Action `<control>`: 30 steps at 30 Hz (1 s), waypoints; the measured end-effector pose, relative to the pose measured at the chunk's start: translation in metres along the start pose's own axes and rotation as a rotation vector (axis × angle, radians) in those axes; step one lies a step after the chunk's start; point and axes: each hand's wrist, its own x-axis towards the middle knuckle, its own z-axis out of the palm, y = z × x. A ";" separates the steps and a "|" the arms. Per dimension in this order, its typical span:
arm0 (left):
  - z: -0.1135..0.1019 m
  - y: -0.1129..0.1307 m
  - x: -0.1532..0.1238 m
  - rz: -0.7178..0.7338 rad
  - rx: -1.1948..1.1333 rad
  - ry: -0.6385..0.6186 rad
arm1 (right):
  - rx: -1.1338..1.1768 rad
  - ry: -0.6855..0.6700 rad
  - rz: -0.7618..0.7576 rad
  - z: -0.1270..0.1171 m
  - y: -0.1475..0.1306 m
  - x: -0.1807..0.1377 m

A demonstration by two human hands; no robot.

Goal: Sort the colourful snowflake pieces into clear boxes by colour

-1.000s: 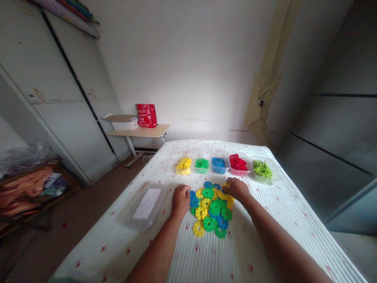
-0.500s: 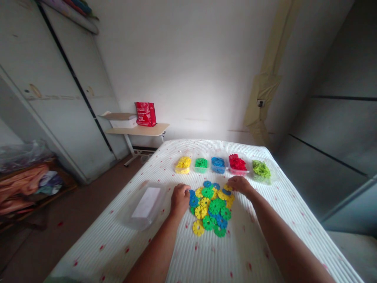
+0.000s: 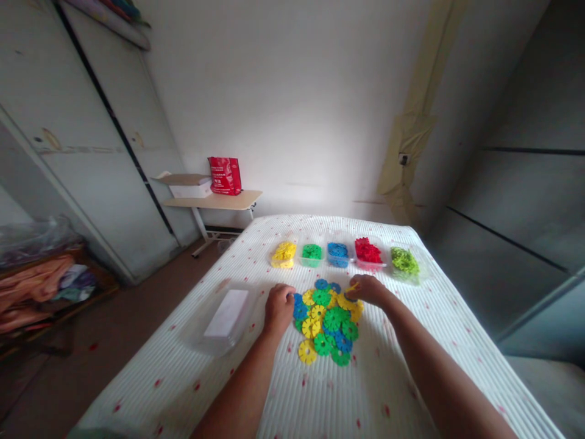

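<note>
A loose pile of yellow, green and blue notched plastic discs (image 3: 336,318) lies on the white cloth between my hands. My right hand (image 3: 369,290), at the pile's far right edge, pinches a yellow notched disc (image 3: 351,288) that is tilted up on edge. At the left edge, my left hand (image 3: 278,308) is closed, with its fingers curled against the blue discs (image 3: 299,310); whether it grips one is hidden. Beyond the pile stand clear tubs of yellow pieces (image 3: 284,251), green pieces (image 3: 312,252), blue pieces (image 3: 338,251), red pieces (image 3: 368,251) and lime green pieces (image 3: 404,261).
A clear plastic container (image 3: 222,346) with a white rectangle on it lies left of my left hand. The ribbed white cloth (image 3: 183,378) covers the work surface. Behind it, a small side table (image 3: 233,201) carries a red bag (image 3: 225,175) and a white box (image 3: 192,190).
My right hand has lifted the yellow disc, which lay flatter on the pile before, and tipped it up. My left hand has stayed almost in place.
</note>
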 end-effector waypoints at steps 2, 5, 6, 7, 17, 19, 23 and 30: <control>-0.001 0.001 0.000 -0.005 0.002 0.003 | 0.001 -0.020 -0.014 -0.002 0.000 0.000; -0.001 0.001 0.000 -0.003 0.003 0.004 | 0.013 -0.033 -0.033 -0.003 0.001 -0.001; -0.001 0.001 0.000 0.001 0.004 0.004 | 0.018 -0.030 -0.039 -0.003 0.001 -0.001; -0.001 0.001 -0.001 0.004 0.005 0.005 | 0.023 -0.025 -0.044 -0.003 0.002 -0.001; -0.002 0.003 0.000 -0.013 0.009 -0.015 | 0.300 0.076 -0.200 0.007 0.014 -0.015; -0.002 0.003 0.000 -0.018 0.011 -0.017 | 0.406 0.085 -0.312 0.010 0.012 -0.021; -0.004 0.005 0.000 -0.016 -0.001 -0.024 | 0.335 0.007 -0.440 0.012 0.002 -0.028; -0.002 0.003 0.000 -0.008 -0.005 -0.014 | 0.171 -0.097 -0.431 0.009 -0.005 -0.025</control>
